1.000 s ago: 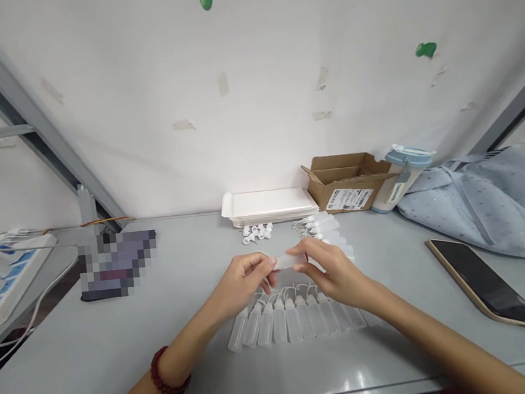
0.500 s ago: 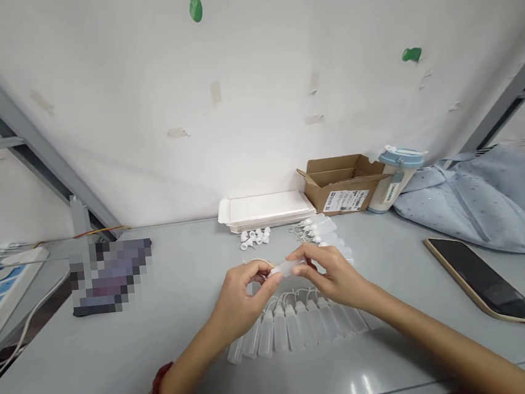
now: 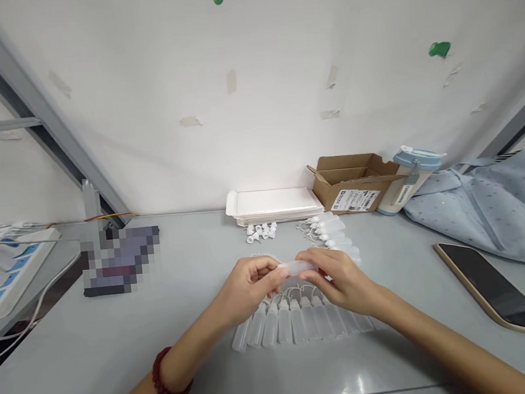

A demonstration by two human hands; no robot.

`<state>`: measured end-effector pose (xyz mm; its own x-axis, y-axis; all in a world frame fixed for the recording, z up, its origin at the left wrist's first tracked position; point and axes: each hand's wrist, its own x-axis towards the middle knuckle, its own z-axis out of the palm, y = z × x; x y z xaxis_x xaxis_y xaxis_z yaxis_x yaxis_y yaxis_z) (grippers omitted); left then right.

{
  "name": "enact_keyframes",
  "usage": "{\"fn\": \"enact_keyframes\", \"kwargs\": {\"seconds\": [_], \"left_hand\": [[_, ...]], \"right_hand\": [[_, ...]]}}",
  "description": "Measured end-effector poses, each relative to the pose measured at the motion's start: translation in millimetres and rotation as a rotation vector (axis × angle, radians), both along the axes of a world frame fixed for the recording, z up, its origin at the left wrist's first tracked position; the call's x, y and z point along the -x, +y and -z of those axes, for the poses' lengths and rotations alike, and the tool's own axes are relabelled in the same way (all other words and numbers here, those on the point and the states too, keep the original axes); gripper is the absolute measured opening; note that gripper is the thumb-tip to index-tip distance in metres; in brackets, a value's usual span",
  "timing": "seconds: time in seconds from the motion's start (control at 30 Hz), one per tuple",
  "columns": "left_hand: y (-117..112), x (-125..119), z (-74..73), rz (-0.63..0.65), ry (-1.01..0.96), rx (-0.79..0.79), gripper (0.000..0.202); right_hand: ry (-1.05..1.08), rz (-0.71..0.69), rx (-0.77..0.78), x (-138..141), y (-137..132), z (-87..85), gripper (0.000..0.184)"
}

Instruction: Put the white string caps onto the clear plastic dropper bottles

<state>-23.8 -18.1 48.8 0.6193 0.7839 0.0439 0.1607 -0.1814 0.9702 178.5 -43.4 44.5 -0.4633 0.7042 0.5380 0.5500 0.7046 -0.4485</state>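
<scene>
Between my hands lies a small translucent plastic squeeze bottle [image 3: 295, 268], held level above the table. My left hand [image 3: 252, 284] pinches its left end, where the fingers hide the cap; a thin white cord shows behind those fingers. Around the bottle's right end my right hand [image 3: 339, 276] is closed, thumb below and fingers above. Just below the hands is a row of similar bottles [image 3: 297, 323] with white caps and cords. More capped bottles [image 3: 330, 227] lie in a group behind my right hand. Several loose white caps [image 3: 261, 231] sit behind my left hand.
Flat white boxes [image 3: 277, 203] are stacked against the wall, beside an open cardboard box [image 3: 354, 182]. To the right are a blue-lidded cup [image 3: 404, 177], a light blue cloth bag [image 3: 481, 207] and a phone [image 3: 498, 289]. A power strip [image 3: 14, 273] lies at the left.
The camera view has shifted a little. Both hands still hold the bottle, and my right fingers now wrap further over its body.
</scene>
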Motion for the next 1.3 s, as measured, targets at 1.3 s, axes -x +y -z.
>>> {"fn": "enact_keyframes", "kwargs": {"seconds": [1.3], "left_hand": [[51.3, 14.6, 28.9, -0.451, 0.319, -0.496, 0.024]], "right_hand": [[0.024, 0.312, -0.003, -28.9, 20.6, -13.1, 0.03]]}}
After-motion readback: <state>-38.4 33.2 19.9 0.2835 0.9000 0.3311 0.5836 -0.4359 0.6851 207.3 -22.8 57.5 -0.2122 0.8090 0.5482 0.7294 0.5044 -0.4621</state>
